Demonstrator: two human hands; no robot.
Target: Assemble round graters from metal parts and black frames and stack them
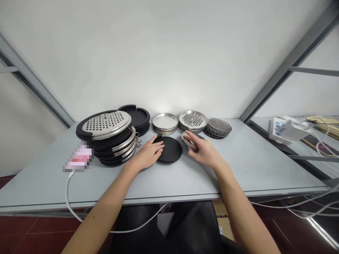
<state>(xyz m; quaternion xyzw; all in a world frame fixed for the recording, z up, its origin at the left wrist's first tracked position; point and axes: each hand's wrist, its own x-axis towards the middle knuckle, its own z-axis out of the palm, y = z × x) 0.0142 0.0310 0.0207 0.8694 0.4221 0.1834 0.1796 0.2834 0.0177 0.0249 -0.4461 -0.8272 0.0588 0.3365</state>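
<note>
Black disc (171, 150) laid on table (172, 181), touched by left hand (148, 154), fingers spread on top, nothing clasped. Metal disc (187, 142) just beside, partly covered by right hand (208, 151); whether gripped cannot be told. Both judged light; metal probably stiff, slick, best taken by rim.

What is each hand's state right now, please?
Left hand: open, resting on the black round holder.
Right hand: touching a silver-rimmed disc; grip cannot be told.
</note>
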